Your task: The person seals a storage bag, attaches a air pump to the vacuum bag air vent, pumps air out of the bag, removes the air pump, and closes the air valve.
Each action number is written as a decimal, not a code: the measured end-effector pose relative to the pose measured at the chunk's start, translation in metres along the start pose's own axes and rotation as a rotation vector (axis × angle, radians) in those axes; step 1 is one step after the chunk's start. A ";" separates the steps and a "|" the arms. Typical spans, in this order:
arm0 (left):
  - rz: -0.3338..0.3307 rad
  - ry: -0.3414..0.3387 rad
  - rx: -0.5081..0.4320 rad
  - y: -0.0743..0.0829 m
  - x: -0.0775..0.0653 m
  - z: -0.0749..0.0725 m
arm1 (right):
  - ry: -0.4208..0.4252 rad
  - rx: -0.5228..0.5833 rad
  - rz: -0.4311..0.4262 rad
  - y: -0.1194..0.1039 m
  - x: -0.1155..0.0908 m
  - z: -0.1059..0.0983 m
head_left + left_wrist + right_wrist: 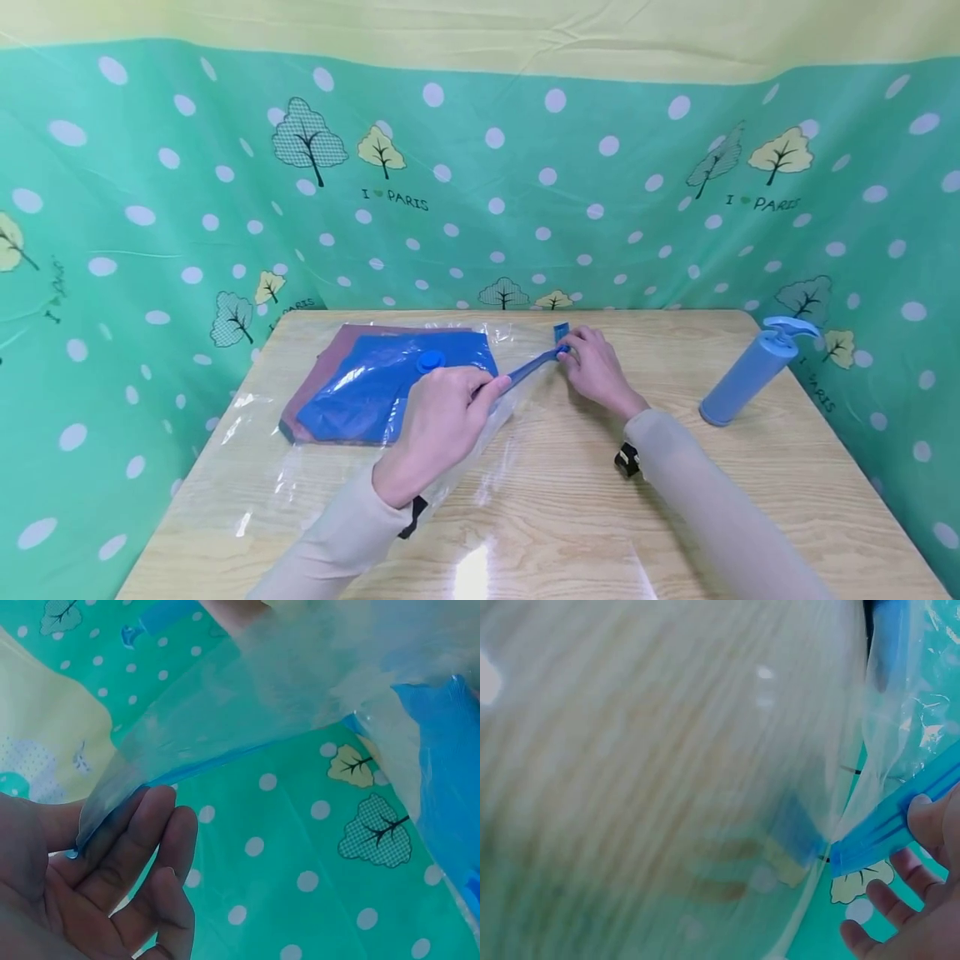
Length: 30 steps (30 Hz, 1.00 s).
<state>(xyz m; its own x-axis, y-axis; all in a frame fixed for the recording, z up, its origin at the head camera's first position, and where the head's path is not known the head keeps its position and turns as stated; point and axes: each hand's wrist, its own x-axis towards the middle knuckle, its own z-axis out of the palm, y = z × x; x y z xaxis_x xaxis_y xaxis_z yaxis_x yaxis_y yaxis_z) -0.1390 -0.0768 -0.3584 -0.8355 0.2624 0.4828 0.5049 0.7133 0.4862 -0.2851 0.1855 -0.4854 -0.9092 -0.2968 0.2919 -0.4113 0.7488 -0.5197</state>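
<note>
A clear vacuum storage bag (258, 467) lies across the table with a round blue valve cap (431, 361) on top. Through its film show a folded blue cloth (360, 400) and a mauve cloth (322, 375) beneath. The bag's blue zip edge (531, 367) stretches taut between both hands. My left hand (438, 417) pinches one stretch of it; in the left wrist view the film passes between thumb and fingers (139, 825). Near the bag's far corner my right hand (596, 371) pinches the blue zip strip (889, 825), its other fingers spread in the right wrist view.
A blue hand pump (750, 375) with a T-shaped handle stands tilted in view on the right of the wooden table (675, 517). Behind and at both sides hangs a green dotted curtain (465, 183) with printed trees.
</note>
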 end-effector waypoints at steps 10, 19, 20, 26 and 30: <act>0.001 0.002 -0.033 0.003 0.004 -0.007 | 0.038 0.021 -0.028 0.001 0.001 -0.005; 0.004 0.001 -0.004 0.004 0.006 -0.010 | 0.043 -0.007 -0.031 0.001 0.010 -0.002; 0.003 0.000 0.000 0.005 0.006 -0.011 | 0.041 -0.006 -0.029 0.001 0.011 -0.001; -0.016 0.000 -0.008 0.006 0.005 -0.015 | 0.017 -0.017 0.000 0.002 0.019 0.000; -0.009 -0.007 -0.013 0.007 0.004 -0.017 | -0.008 -0.026 0.032 0.003 0.023 0.000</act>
<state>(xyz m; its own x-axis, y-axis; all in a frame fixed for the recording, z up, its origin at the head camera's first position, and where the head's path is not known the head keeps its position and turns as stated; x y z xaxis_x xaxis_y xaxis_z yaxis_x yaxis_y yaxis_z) -0.1351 -0.0824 -0.3405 -0.8417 0.2602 0.4732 0.4997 0.7075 0.4998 -0.3070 0.1811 -0.4809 -0.9225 -0.2773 0.2686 -0.3802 0.7733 -0.5074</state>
